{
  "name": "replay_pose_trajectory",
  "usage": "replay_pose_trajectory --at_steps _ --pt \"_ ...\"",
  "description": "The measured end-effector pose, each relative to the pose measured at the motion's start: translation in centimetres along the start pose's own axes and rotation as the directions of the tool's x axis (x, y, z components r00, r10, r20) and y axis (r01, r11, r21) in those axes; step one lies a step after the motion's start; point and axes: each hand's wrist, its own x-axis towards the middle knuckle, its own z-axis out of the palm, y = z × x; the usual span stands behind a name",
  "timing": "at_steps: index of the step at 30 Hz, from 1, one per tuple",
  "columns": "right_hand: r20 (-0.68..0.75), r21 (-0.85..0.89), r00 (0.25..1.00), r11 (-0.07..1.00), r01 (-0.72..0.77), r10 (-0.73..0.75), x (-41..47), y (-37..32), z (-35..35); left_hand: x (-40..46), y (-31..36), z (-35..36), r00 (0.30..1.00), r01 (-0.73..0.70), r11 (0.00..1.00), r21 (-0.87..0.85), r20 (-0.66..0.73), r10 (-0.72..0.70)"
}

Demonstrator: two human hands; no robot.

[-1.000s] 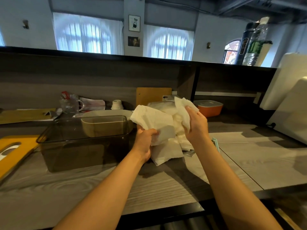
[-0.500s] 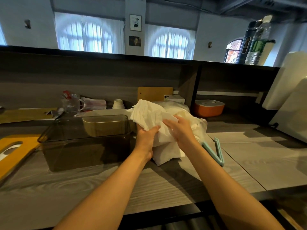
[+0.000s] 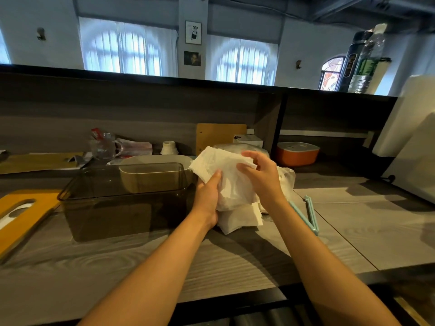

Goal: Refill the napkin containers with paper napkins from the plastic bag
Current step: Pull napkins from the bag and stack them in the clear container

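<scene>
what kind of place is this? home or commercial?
Likely a café or restaurant service counter, not a home: a raised bar ledge fronts the wooden worktop, both hands gather a bulk stack of paper napkins beside a dark napkin container, with bottles on the ledge.

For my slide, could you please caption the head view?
Both hands hold a napkin bundle beside the dark container.

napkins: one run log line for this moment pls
stage: gathering napkins | left hand: grips stack | right hand: holds stack top | bin: open, no napkins seen | bag: behind hands
</scene>
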Motion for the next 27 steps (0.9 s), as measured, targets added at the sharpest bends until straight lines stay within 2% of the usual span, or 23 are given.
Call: replay_pose_trajectory --at_steps 3,5,6,8,11,14,18,20,21,24,25,27 --pt "0.002 0.191 0.998 0.979 -0.067 0.068 0.2 -0.5 -0.8 0.1 -0.1 -0.1 1.000 0.021 0.999 0.038 -0.012 -0.020" --pt "0.057 0.291 0.994 0.951 -0.101 0.088 0.3 -0.8 -1.2 0.1 -0.1 -0.2 0.998 0.042 0.999 0.013 0.049 -0.043" --pt "0.088 0.283 0.992 0.952 -0.114 0.093 0.3 -1.0 -1.2 0.1 -0.1 -0.3 0.994 0.056 0.998 -0.012 0.091 -0.054" --pt "0.119 0.133 0.991 0.988 -0.080 0.065 0.1 -0.8 -0.6 0.0 0.1 -0.5 0.985 0.075 0.997 -0.035 0.159 -0.069" --pt "0.122 -0.029 0.993 1.000 0.001 0.003 -0.7 -0.5 0.8 0.2 -0.1 -0.6 0.982 0.021 0.999 0.030 0.187 -0.027" --pt "0.086 -0.023 0.995 0.999 -0.042 0.044 -0.7 -0.1 1.1 0.3 -0.5 -0.4 0.992 -0.015 0.989 0.145 0.129 -0.004" --pt "-0.044 0.055 0.993 0.993 -0.107 0.109 0.2 -0.1 0.1 0.3 -0.3 -0.6 0.990 0.013 0.997 0.082 0.141 -0.025" --pt "-0.110 0.084 0.975 0.980 -0.183 0.191 0.5 -0.2 -0.6 0.2 0.0 -0.8 0.982 0.014 0.999 0.053 0.185 -0.024" --pt "-0.096 0.127 0.957 0.957 -0.262 0.275 0.7 -0.4 -1.0 0.0 0.2 -0.9 0.973 0.019 0.999 0.050 0.228 -0.030" --pt "0.135 0.227 0.843 0.812 -0.538 0.520 0.8 -1.3 -1.5 -0.4 0.4 -1.0 0.935 0.047 0.996 0.075 0.348 -0.070" --pt "0.162 0.199 0.825 0.801 -0.565 0.542 0.8 -1.4 -1.4 -0.5 0.5 -1.0 0.927 0.051 0.994 0.093 0.367 -0.082" --pt "0.058 0.125 0.868 0.859 -0.496 0.493 0.7 -0.9 -1.1 -0.7 0.4 -0.8 0.928 0.056 0.991 0.125 0.359 -0.098"
